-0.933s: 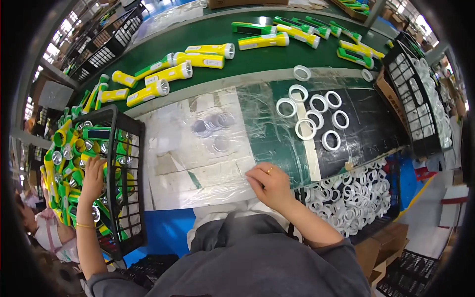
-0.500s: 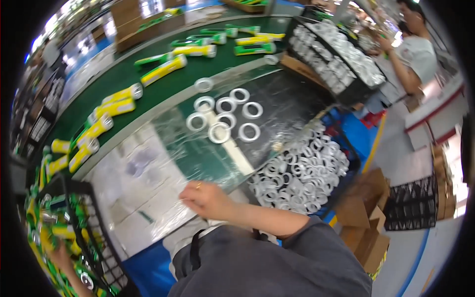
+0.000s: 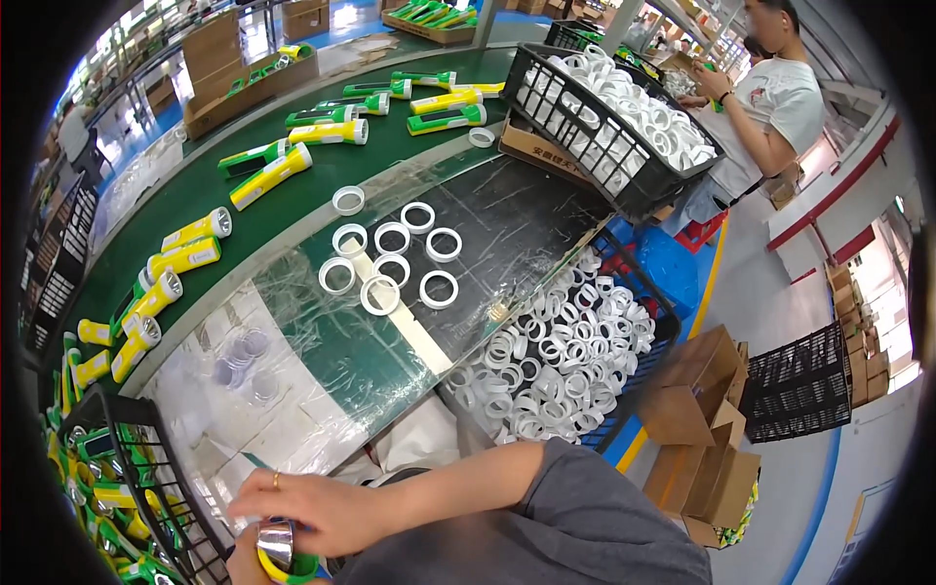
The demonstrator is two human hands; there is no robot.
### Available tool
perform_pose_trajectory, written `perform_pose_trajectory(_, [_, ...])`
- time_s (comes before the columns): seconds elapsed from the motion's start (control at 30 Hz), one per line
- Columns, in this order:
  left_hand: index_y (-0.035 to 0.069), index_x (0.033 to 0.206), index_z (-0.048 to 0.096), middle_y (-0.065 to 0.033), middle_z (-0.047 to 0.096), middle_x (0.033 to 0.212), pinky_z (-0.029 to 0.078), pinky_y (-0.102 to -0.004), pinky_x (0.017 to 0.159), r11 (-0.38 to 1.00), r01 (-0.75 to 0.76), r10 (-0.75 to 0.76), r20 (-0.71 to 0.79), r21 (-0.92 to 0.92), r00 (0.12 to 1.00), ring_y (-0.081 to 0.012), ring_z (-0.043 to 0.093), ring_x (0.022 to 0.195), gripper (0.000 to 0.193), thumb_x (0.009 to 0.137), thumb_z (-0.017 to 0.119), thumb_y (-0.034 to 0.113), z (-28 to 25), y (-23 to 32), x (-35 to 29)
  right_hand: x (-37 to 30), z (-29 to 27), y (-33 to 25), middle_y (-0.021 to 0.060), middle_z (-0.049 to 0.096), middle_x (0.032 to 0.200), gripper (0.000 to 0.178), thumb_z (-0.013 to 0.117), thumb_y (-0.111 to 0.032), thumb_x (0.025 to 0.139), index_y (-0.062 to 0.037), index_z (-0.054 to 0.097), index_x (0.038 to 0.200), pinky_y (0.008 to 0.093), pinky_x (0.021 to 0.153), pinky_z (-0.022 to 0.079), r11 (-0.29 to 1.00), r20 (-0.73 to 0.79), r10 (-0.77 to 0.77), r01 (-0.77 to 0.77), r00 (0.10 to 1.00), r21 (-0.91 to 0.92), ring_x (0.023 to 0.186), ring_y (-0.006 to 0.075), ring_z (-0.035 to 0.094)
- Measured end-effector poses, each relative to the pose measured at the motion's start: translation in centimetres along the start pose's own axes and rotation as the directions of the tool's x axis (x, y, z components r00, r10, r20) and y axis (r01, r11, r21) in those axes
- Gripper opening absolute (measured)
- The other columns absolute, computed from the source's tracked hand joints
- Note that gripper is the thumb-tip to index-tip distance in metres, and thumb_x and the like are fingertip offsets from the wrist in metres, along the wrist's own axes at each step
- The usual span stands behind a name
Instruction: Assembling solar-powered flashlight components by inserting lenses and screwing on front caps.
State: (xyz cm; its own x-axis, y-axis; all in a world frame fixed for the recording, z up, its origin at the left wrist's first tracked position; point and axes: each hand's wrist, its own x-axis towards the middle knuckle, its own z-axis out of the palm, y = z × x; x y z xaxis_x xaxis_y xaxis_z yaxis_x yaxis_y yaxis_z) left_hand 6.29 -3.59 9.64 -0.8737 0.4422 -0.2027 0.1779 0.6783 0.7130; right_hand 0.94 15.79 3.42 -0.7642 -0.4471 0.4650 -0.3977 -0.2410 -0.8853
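At the lower edge, a flashlight (image 3: 277,544) with a silver reflector and a yellow and green body is between my hands. My left hand (image 3: 244,563) is closed on it from the left, mostly cut off by the picture's edge. My right hand (image 3: 317,512), a ring on one finger, curves over the reflector end with its fingers bent around it; some fingertips are hidden. To the left of my hands stands a black crate (image 3: 161,458) full of yellow and green flashlights. Several white rings (image 3: 392,237) lie spread on the worktable, beyond my hands.
Yellow and green flashlights (image 3: 271,176) line the green conveyor (image 3: 210,141). Clear round discs (image 3: 251,341) lie on the plastic-covered table. White rings fill a dark crate (image 3: 561,361) on the right and a raised black crate (image 3: 624,122). Cardboard boxes (image 3: 697,419) and a co-worker (image 3: 780,102) are farther right.
My left hand has come out of the flashlight crate, bringing a flashlight. My right hand has moved down and left to meet it. The whole view has shifted slightly.
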Motion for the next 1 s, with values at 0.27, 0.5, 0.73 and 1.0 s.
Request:
perform_pose_trajectory(0.27, [-0.002, 0.143, 0.018, -0.0145, 0.039, 0.131, 0.035, -0.0353, 0.099, 0.794, -0.071, -0.119, -0.27, -0.604, 0.955, -0.0223, 0.042, 0.12, 0.086, 0.078, 0.07, 0.019, 7.4, -3.8, 4.2, 0.4, -3.8, 0.5, 0.0095, 0.062, 0.088, 0.037, 0.06, 0.003, 0.073, -0.0046, 0.06, 0.109, 0.0329, 0.061, 0.05, 0.943, -0.215, -0.035, -0.039, 0.976, -0.332, 0.069, 0.0243, 0.062])
perform_pose_trajectory(0.5, [-0.004, 0.124, 0.041, -0.0155, 0.053, 0.105, 0.045, -0.0337, 0.08, 0.931, -0.331, 0.244, -0.413, -0.153, 0.877, -0.0236, 0.056, 0.09, 0.076, 0.066, 0.081, 0.025, 5.9, -3.3, 6.6, 0.2, -8.3, -3.1, 0.0068, 0.063, 0.076, 0.02, 0.059, 0.001, 0.079, -0.0035, 0.055, 0.098, 0.0306, 0.053, 0.047, 0.925, 0.014, 0.331, -0.322, 0.943, -0.2, 0.065, 0.0188, 0.062])
perform_pose_trajectory(0.73, [0.0, 0.107, 0.054, -0.0131, 0.062, 0.085, 0.05, -0.0313, 0.066, 0.92, -0.36, 0.263, -0.44, -0.155, 0.859, -0.0248, 0.063, 0.072, 0.06, 0.061, 0.083, 0.025, 6.1, -3.1, 7.1, 2.5, -6.9, -1.4, 0.0071, 0.064, 0.07, 0.021, 0.067, -0.007, 0.078, -0.0028, 0.047, 0.082, 0.0266, 0.051, 0.045, 0.762, 0.046, 0.627, -0.599, 0.778, -0.246, 0.057, 0.0169, 0.06])
perform_pose_trajectory(1.0, [0.002, 0.121, 0.049, -0.0129, 0.062, 0.104, 0.049, -0.0321, 0.08, 0.814, -0.324, 0.077, -0.463, -0.482, 0.883, -0.0219, 0.063, 0.092, 0.064, 0.065, 0.078, 0.013, 5.8, -4.6, 8.5, 1.9, -5.3, -1.0, 0.0153, 0.061, 0.108, 0.021, 0.07, -0.014, 0.079, -0.0074, 0.068, 0.098, 0.0316, 0.071, 0.052, 0.843, 0.168, 0.008, 0.084, 0.986, -0.532, 0.089, 0.0272, 0.062])
